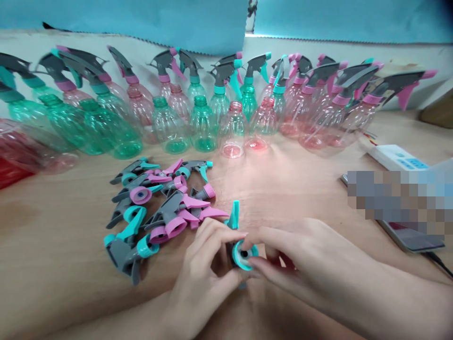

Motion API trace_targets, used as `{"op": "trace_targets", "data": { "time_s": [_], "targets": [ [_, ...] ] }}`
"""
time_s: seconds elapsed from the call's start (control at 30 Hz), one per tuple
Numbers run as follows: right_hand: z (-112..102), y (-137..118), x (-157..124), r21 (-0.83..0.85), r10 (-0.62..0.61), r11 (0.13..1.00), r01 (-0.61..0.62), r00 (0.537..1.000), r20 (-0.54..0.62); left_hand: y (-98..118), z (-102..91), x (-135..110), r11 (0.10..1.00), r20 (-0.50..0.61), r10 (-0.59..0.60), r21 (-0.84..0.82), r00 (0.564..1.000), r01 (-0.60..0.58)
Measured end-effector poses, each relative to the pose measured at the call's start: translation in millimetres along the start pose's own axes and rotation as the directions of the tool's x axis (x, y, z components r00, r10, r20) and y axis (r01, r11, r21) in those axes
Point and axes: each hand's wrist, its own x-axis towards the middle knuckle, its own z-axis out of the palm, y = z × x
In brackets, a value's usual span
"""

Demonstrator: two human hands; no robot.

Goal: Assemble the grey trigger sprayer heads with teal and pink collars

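Observation:
My left hand [200,274] is curled around a grey and teal trigger spray head [235,217], with the open mouth of its teal collar facing up toward me. At that collar [256,250], the thumb and index finger of my right hand [293,250] pinch the rim and reach slightly into the mouth. A whitish ring shows inside around a dark centre; whether my right fingers hold a separate small part is hidden. Just left of my hands lies a pile of loose trigger spray heads [173,203], grey with pink or teal parts.
Behind stand uncapped green bottles [203,125] and pink clear bottles [232,127]. Further back, several bottles with spray heads fitted [219,99] line the wall. A phone [406,236] with a cable and a white power strip [399,158] lie at right. Something red [14,163] sits at far left.

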Motion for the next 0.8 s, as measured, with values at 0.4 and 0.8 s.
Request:
{"op": "trace_targets", "data": {
  "time_s": [0.4,0.8],
  "targets": [
    [3.2,2.1,-0.9,-0.099,-0.065,0.993,0.067,0.998,0.024,-3.5,0.4,-2.4,0.999,0.017,-0.031,0.012,0.999,0.031],
    [12.5,-1.5,-4.3,0.093,-0.079,0.992,0.083,0.996,-0.045,-7.0,5.5,-9.1,0.996,-0.043,0.001,-0.087,0.999,-0.005]
  ]
}}
